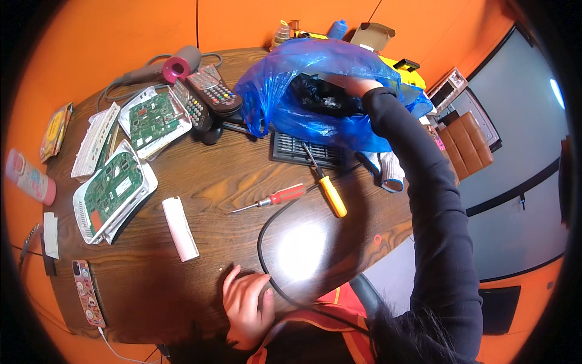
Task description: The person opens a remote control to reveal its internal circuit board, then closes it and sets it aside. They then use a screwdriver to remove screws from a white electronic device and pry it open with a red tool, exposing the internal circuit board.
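My right arm stretches forward across the table, and my right hand (359,86) is inside a large blue plastic bag (348,128). Its fingers are out of sight there, beside crumpled black plastic (320,96). My left hand (245,306) rests at the near table edge with fingers loosely apart, holding nothing. A black cable (260,242) curves just right of it. Farther in lie a red-handled screwdriver (286,193) and a yellow-handled screwdriver (331,195), whose tip rests on a dark bit case (297,150). A white plastic cover (180,229) lies left of centre.
Green circuit boards (115,185) in white housings lie at left. Remote controls (213,91) and a hair dryer (182,62) are behind them. A stickered phone (89,293) and pink-white bottle (30,177) line the left edge. A work glove (389,172) lies beside the bag.
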Demonstrator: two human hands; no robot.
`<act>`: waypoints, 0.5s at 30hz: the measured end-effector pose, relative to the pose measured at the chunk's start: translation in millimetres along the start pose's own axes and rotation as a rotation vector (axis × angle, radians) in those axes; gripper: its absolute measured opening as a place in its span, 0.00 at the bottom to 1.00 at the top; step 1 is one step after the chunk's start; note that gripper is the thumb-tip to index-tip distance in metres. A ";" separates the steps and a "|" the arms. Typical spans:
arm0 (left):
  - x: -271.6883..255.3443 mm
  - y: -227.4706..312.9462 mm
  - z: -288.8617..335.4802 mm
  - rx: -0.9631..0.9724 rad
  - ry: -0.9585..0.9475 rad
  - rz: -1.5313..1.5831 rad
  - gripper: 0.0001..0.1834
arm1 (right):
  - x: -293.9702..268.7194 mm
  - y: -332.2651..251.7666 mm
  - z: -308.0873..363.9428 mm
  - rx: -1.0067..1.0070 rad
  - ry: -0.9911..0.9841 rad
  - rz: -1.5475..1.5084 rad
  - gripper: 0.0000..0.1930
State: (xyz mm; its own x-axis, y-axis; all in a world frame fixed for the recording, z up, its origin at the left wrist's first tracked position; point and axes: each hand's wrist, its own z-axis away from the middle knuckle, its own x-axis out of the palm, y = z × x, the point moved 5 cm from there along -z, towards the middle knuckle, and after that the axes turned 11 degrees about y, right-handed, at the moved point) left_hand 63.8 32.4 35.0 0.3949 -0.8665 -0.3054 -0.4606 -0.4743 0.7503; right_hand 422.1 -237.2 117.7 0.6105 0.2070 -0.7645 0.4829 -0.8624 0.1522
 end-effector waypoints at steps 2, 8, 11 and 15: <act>0.1 1.4 -0.4 0.018 -0.006 -0.009 0.09 | -2.0 0.6 1.5 0.055 -0.050 0.041 0.13; -0.9 3.5 -0.3 0.022 0.003 -0.001 0.10 | -12.2 -5.3 -4.3 0.085 -0.076 0.088 0.12; -0.7 3.1 0.3 0.033 0.021 -0.005 0.09 | -20.5 -3.6 -13.4 0.091 -0.071 0.104 0.11; -0.6 1.5 -0.2 0.019 0.024 -0.023 0.08 | -39.3 -3.4 -36.0 0.064 -0.039 0.109 0.10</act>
State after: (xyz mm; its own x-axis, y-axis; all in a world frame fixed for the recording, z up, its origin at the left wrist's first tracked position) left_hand 63.0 32.2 36.4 0.4245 -0.8514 -0.3081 -0.4662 -0.4973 0.7317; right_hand 419.0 -225.8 169.8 0.6317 0.0934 -0.7696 0.3732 -0.9067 0.1963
